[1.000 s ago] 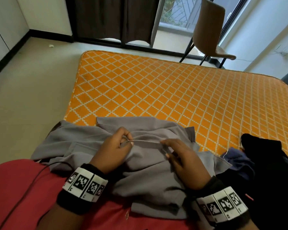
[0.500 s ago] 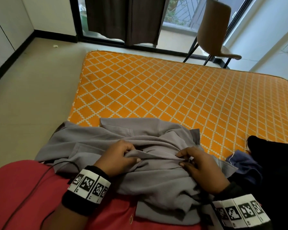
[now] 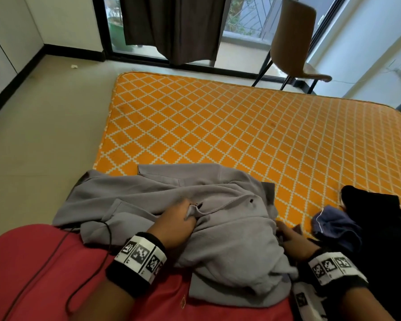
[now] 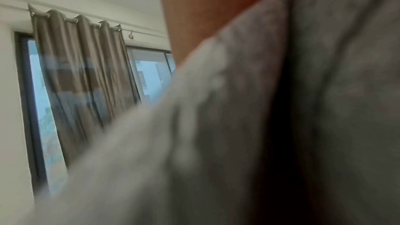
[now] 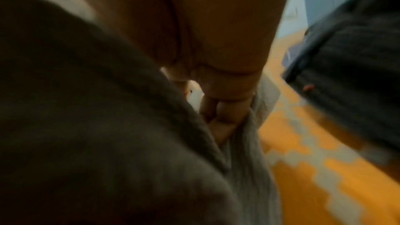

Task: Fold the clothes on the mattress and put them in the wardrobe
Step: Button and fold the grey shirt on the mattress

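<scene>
Right hand point(image 3: 292, 239) slid to grey garment's point(image 3: 229, 239) edge, left hand point(image 3: 176, 223) pinching fabric

Orange mattress point(image 3: 241, 126) under grey garment point(image 3: 229, 228)

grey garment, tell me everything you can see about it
The grey garment is a soft, matte woven piece, crumpled and only partly folded, with a flap near its far edge and a small dark button. It lies across the near edge of the orange mattress and over the person's red-clad lap. The left hand pinches a fold near its middle; the right hand grips its right edge, fingers curled into the cloth. Dark clothes lie just to its right.
</scene>
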A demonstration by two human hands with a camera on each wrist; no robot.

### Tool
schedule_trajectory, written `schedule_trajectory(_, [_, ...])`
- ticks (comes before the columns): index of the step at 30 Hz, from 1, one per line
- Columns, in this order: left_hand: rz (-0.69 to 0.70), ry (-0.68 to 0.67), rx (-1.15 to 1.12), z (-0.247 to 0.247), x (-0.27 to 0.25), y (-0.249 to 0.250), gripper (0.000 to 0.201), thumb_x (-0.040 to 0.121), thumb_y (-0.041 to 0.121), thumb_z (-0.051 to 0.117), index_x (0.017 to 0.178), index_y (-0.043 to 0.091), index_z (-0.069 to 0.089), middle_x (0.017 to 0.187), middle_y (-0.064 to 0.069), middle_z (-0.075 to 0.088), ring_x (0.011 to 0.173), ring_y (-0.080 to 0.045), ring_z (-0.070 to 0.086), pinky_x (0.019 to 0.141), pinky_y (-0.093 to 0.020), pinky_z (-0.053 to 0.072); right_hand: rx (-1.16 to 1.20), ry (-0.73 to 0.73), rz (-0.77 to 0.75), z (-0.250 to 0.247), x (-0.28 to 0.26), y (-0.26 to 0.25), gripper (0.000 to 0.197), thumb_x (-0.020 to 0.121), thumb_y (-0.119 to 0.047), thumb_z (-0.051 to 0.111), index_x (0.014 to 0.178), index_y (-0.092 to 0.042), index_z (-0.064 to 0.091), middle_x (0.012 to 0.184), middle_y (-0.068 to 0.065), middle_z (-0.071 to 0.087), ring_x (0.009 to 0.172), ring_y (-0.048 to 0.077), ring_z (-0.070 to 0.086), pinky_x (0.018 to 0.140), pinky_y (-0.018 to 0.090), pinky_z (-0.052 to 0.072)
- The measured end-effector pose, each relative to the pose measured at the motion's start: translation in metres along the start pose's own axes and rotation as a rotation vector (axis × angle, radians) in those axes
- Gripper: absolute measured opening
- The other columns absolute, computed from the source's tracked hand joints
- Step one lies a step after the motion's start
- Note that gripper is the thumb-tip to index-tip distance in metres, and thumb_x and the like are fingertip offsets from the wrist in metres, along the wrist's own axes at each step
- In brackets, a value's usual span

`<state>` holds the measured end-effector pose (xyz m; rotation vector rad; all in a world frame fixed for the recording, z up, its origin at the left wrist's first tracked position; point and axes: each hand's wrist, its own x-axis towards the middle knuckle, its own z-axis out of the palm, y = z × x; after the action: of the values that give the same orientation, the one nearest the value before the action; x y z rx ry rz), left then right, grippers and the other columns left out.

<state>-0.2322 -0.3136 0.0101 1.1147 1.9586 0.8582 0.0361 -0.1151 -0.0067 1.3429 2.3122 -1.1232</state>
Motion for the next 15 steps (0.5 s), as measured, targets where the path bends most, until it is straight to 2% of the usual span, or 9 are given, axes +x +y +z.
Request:
schedule_trajectory(2, [0.041,0.063,0.054,0.002,-0.001,0.002,0.009,0.096,0.021,0.046,0.088,0.019,0.051,0.096,-0.001,0.058,0.090,-0.021,0.056,0.081,-0.038,0.046,-0.074,-0.156,-0.026,0.016,0.002,-0.006,0.042,0.097,-0.006,0.054,0.130,-0.020,0.034,0.121,-0.005,0.048,0.114,0.012,0.045,0.082,0.008,0.042])
schedule_trajectory(3, [0.069,0.116,0.090,0.002,-0.002,0.003,0.015,0.096,0.022,0.045,0.081,0.023,0.045,0.092,0.000,0.055,0.086,-0.022,0.054,0.080,-0.040,0.046,-0.115,-0.168,-0.065,0.018,0.004,-0.003,0.035,0.099,-0.005,0.051,0.123,-0.026,0.037,0.125,-0.007,0.047,0.118,0.012,0.045,0.094,0.014,0.038])
schedule_trajectory(4, [0.096,0.167,0.120,0.000,-0.003,0.006,0.019,0.094,0.025,0.045,0.075,0.027,0.041,0.089,0.001,0.053,0.083,-0.022,0.053,0.078,-0.041,0.045,-0.132,-0.124,-0.077,0.018,0.009,0.002,0.031,0.099,-0.008,0.053,0.116,-0.031,0.045,0.128,-0.003,0.054,0.121,0.018,0.049,0.105,0.029,0.036])
schedule_trajectory(5, [0.108,0.211,0.123,-0.003,-0.005,0.008,0.020,0.092,0.028,0.043,0.073,0.027,0.039,0.085,0.002,0.053,0.080,-0.023,0.052,0.076,-0.041,0.043,-0.110,-0.052,-0.078,0.016,0.012,0.005,0.029,0.097,-0.010,0.057,0.109,-0.036,0.054,0.126,0.002,0.061,0.120,0.025,0.055,0.106,0.043,0.037])
schedule_trajectory(6, [0.116,0.243,0.099,-0.006,-0.006,0.011,0.019,0.089,0.031,0.042,0.071,0.025,0.040,0.081,0.003,0.053,0.077,-0.022,0.052,0.073,-0.040,0.041,-0.069,0.041,-0.063,0.009,0.015,0.011,0.029,0.095,-0.010,0.060,0.101,-0.038,0.059,0.118,0.006,0.067,0.114,0.029,0.059,0.100,0.047,0.042])
schedule_trajectory(10, [0.125,0.237,-0.002,-0.019,-0.022,0.028,0.020,0.080,0.032,0.043,0.069,0.016,0.044,0.065,0.001,0.051,0.064,-0.019,0.050,0.058,-0.036,0.033,0.083,0.506,-0.042,-0.042,0.017,0.007,0.016,0.094,0.000,0.057,0.085,-0.013,0.063,0.087,0.016,0.065,0.086,0.030,0.064,0.069,0.027,0.045])
schedule_trajectory(12, [0.190,0.206,-0.003,-0.021,-0.035,0.046,0.020,0.076,0.033,0.044,0.069,0.014,0.046,0.062,0.000,0.049,0.062,-0.020,0.049,0.057,-0.037,0.032,0.187,0.746,-0.109,-0.084,0.014,0.001,0.006,0.093,-0.003,0.059,0.092,-0.005,0.065,0.080,0.012,0.067,0.067,0.006,0.060,0.062,0.017,0.044])
schedule_trajectory(14, [0.274,0.180,0.022,-0.013,-0.047,0.064,0.015,0.077,0.032,0.049,0.074,0.018,0.048,0.066,0.002,0.053,0.066,-0.019,0.050,0.060,-0.036,0.033,0.366,0.871,-0.203,-0.115,0.007,-0.009,0.007,0.086,-0.023,0.072,0.088,-0.021,0.066,0.067,-0.011,0.068,0.059,-0.006,0.059,0.061,0.010,0.046])
schedule_trajectory(15, [0.305,0.170,0.051,-0.005,-0.052,0.070,0.010,0.080,0.030,0.052,0.077,0.021,0.049,0.072,0.004,0.057,0.070,-0.017,0.052,0.062,-0.034,0.034,0.422,0.891,-0.244,-0.125,0.003,-0.016,0.015,0.079,-0.034,0.077,0.079,-0.030,0.063,0.064,-0.014,0.066,0.060,-0.008,0.060,0.063,0.011,0.048])
